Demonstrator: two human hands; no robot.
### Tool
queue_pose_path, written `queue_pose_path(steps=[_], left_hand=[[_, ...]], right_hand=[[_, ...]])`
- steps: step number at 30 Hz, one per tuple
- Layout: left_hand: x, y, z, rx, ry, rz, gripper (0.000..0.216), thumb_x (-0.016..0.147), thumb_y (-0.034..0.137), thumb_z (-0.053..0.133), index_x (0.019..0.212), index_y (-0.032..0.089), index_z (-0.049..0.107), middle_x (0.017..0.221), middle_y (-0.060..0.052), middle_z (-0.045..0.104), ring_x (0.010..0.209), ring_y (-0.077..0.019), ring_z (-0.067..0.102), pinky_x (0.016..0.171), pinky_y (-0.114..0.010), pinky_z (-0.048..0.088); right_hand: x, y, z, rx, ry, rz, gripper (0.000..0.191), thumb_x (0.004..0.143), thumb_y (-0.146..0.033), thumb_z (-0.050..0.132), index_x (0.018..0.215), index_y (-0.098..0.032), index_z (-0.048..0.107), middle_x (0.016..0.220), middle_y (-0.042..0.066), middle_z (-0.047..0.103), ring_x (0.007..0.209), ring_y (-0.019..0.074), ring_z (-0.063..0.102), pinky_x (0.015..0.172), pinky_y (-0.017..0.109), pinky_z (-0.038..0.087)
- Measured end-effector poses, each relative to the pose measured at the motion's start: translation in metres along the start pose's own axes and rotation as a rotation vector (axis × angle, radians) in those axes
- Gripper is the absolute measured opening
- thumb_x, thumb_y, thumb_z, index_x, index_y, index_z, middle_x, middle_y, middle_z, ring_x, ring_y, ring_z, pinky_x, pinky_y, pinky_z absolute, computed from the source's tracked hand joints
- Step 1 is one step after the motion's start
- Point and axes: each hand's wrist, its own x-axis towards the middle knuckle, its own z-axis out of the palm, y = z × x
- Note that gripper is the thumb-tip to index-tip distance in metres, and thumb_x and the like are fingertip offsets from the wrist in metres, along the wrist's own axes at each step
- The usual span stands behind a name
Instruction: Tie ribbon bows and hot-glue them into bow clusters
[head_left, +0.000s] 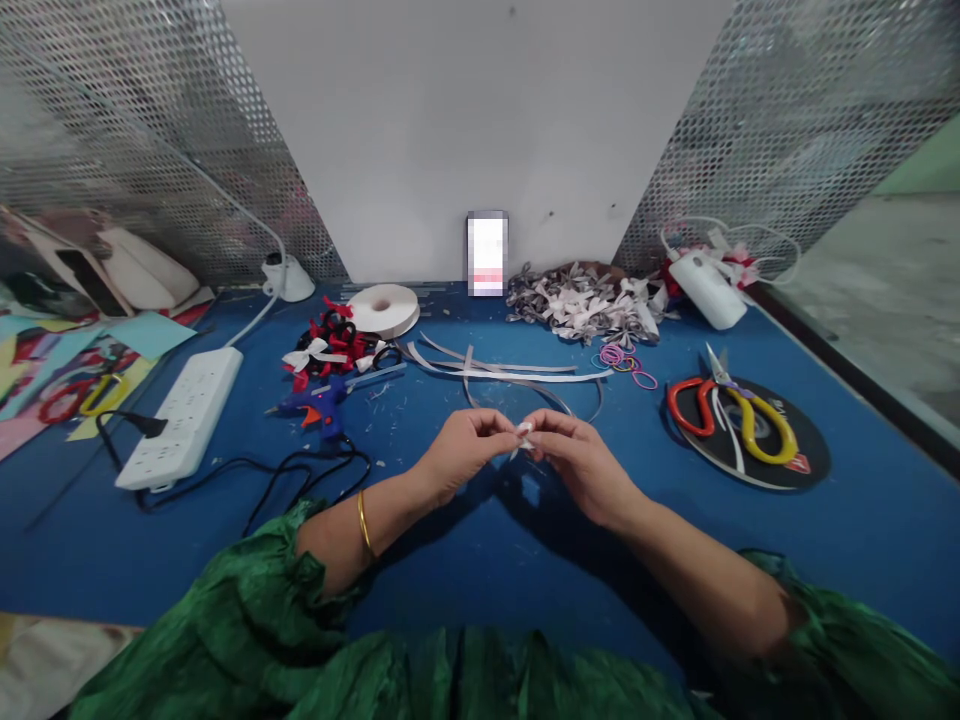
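Note:
A small piece of white ribbon [526, 430] is pinched between my two hands above the blue table. My left hand [471, 450] comes from the left with thumb and forefinger closed on it. From the other side, the fingertips of my right hand [581, 460] grip the same piece. Its exact shape is mostly hidden by my fingers. Just beyond my hands lie loose grey and white ribbon strips [510, 374]. Small coloured elastic bands [616, 357] sit behind and to the right.
Left are a blue glue gun [322, 405], red and white bows [337, 345], a ribbon spool [382, 308] and a power strip [184, 415]. Right, scissors [724, 372] rest on a black disc [814, 440]. A pile of grey-white bows [592, 300] and a phone [487, 253] stand behind.

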Motion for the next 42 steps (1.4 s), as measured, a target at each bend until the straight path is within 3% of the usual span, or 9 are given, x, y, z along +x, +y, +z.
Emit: queue_pose_path(steps=[4, 10, 16, 22, 27, 30, 33, 37, 42], left_hand=[[0.0, -0.002, 0.0, 0.099, -0.012, -0.015, 0.02, 0.067, 0.03, 0.07, 0.067, 0.013, 0.061, 0.061, 0.003, 0.049, 0.059, -0.0079, 0.04, 0.058, -0.022, 0.028], [0.0, 0.0, -0.002, 0.317, -0.041, 0.03, 0.013, 0.067, 0.026, 0.063, 0.072, 0.014, 0.062, 0.059, 0.005, 0.045, 0.054, -0.0072, 0.036, 0.052, -0.021, 0.027], [-0.001, 0.0, -0.004, 0.441, -0.042, 0.059, 0.007, 0.066, 0.021, 0.057, 0.07, 0.016, 0.06, 0.058, 0.006, 0.042, 0.054, -0.0073, 0.035, 0.051, -0.021, 0.027], [-0.006, 0.008, -0.005, 0.715, -0.002, 0.22, 0.008, 0.072, 0.024, 0.057, 0.071, 0.019, 0.063, 0.061, 0.005, 0.052, 0.057, -0.0094, 0.043, 0.055, -0.023, 0.03], [-0.009, 0.003, -0.001, 0.976, 0.019, 0.397, 0.004, 0.072, 0.022, 0.059, 0.071, 0.019, 0.061, 0.068, 0.001, 0.061, 0.066, -0.0135, 0.052, 0.063, -0.027, 0.032], [-0.008, -0.002, 0.001, 1.081, -0.006, 0.464, 0.005, 0.073, 0.017, 0.056, 0.07, 0.019, 0.06, 0.07, -0.001, 0.062, 0.07, -0.0159, 0.054, 0.068, -0.029, 0.033], [-0.006, 0.0, -0.001, 0.927, -0.005, 0.356, 0.008, 0.075, 0.02, 0.056, 0.069, 0.019, 0.06, 0.067, -0.001, 0.06, 0.066, -0.0148, 0.052, 0.065, -0.028, 0.033], [-0.003, 0.01, -0.005, 0.347, -0.088, 0.1, 0.019, 0.073, 0.029, 0.065, 0.088, 0.018, 0.061, 0.066, 0.003, 0.055, 0.059, -0.0109, 0.046, 0.058, -0.023, 0.034], [-0.001, 0.014, -0.006, -0.077, -0.112, 0.033, 0.021, 0.074, 0.024, 0.063, 0.093, 0.016, 0.056, 0.068, 0.005, 0.052, 0.06, -0.0078, 0.045, 0.06, -0.021, 0.036]], right_hand=[[0.0, -0.004, 0.001, -0.117, 0.003, 0.004, 0.022, 0.067, -0.034, 0.078, 0.073, -0.018, 0.064, 0.068, -0.003, 0.054, 0.065, 0.0112, 0.045, 0.065, 0.027, 0.034], [0.002, 0.001, -0.002, 0.089, -0.055, 0.197, 0.025, 0.065, -0.034, 0.078, 0.073, -0.017, 0.061, 0.067, -0.001, 0.055, 0.061, 0.0112, 0.045, 0.06, 0.027, 0.033], [0.0, -0.005, -0.002, -0.269, -0.099, 0.03, 0.033, 0.071, -0.044, 0.076, 0.066, -0.017, 0.057, 0.061, -0.004, 0.045, 0.058, 0.0092, 0.034, 0.055, 0.026, 0.023], [0.001, -0.01, -0.006, -0.129, -0.229, 0.114, 0.028, 0.074, -0.042, 0.07, 0.07, -0.017, 0.058, 0.06, -0.003, 0.045, 0.057, 0.0097, 0.035, 0.057, 0.026, 0.028], [0.002, -0.01, -0.011, -0.676, -0.333, -0.07, 0.022, 0.08, -0.034, 0.061, 0.068, -0.018, 0.051, 0.062, -0.004, 0.044, 0.06, 0.0105, 0.036, 0.058, 0.026, 0.027], [0.003, -0.007, -0.012, -0.784, -0.363, -0.139, 0.017, 0.083, -0.028, 0.052, 0.069, -0.019, 0.051, 0.064, -0.004, 0.045, 0.062, 0.0114, 0.038, 0.06, 0.026, 0.029], [0.005, -0.004, -0.011, -0.669, -0.31, -0.119, 0.022, 0.084, -0.031, 0.049, 0.065, -0.02, 0.048, 0.06, -0.004, 0.044, 0.059, 0.0116, 0.038, 0.059, 0.026, 0.029], [0.004, -0.007, -0.011, -0.446, -0.218, -0.088, 0.029, 0.086, -0.037, 0.053, 0.062, -0.021, 0.046, 0.055, -0.003, 0.047, 0.057, 0.0124, 0.042, 0.061, 0.028, 0.033], [0.003, -0.012, -0.01, -0.298, -0.178, -0.087, 0.033, 0.084, -0.044, 0.061, 0.065, -0.02, 0.049, 0.06, -0.002, 0.053, 0.061, 0.0131, 0.046, 0.064, 0.028, 0.035]])
